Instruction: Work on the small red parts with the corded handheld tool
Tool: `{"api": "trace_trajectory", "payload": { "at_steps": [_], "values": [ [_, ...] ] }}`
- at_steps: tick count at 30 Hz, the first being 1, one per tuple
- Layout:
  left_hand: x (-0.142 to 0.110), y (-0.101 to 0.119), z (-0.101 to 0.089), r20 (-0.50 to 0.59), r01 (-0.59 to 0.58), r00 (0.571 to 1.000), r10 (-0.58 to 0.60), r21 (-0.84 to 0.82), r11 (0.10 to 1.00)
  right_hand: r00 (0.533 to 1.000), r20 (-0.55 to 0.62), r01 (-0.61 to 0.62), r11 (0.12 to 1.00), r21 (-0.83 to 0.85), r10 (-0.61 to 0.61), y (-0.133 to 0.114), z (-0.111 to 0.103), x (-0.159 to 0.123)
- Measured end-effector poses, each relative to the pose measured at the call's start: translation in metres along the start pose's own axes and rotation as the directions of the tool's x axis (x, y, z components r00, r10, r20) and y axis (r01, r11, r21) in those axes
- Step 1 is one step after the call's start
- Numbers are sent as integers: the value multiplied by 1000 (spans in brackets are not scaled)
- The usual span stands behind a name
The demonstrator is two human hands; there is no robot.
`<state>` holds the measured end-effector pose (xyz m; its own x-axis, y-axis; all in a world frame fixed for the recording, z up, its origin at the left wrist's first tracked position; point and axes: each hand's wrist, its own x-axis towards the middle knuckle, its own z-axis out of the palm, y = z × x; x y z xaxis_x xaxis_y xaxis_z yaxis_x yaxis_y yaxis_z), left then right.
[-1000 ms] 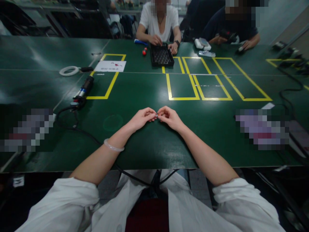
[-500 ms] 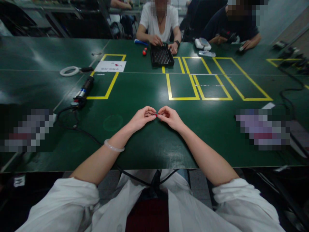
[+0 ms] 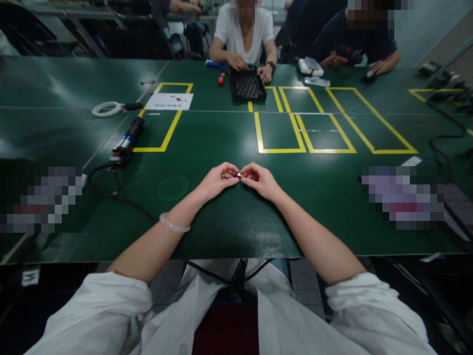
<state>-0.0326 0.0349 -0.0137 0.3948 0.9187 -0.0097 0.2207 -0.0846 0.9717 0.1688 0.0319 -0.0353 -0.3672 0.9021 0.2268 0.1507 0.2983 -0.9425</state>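
A tiny red and white part (image 3: 239, 175) is pinched between my two hands, just above the green table (image 3: 207, 217). It is too small to tell its kind. My left hand (image 3: 220, 178) grips its left side with thumb and fingertips. From the other side my right hand (image 3: 260, 180) holds it the same way, and an orange-red bit shows by those fingers. Most of the part is hidden by the fingertips.
A black cylindrical tool (image 3: 129, 135) with a cable lies at left. Yellow tape outlines (image 3: 281, 150) mark the table ahead. Across it, a co-worker handles a black tray (image 3: 248, 86); another sits at right. A white paper (image 3: 170, 101) and a coiled white tube (image 3: 106, 109) lie far left.
The small part has turned slightly in my fingertips, so a white face and more orange-red show now. Both hands stay in the same place.
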Motion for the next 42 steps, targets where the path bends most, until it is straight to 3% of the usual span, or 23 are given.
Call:
{"api": "trace_trajectory", "payload": {
  "at_steps": [9,21,33,42],
  "values": [
    [-1,-2,1,0,-8,1000,8,-14,1000,998,21,68,996,-61,-67,1,0,0],
    [-1,1,2,-21,-42,999,43,36,998,1000,26,-4,996,93,1,7,2,1],
    [-7,6,5,-32,-208,973,230,322,924,998,28,-63,982,177,59,3,0,3],
    [-5,4,5,-59,-92,992,115,298,950,1000,-9,-1,995,103,2,-4,1,1]
  ]
}}
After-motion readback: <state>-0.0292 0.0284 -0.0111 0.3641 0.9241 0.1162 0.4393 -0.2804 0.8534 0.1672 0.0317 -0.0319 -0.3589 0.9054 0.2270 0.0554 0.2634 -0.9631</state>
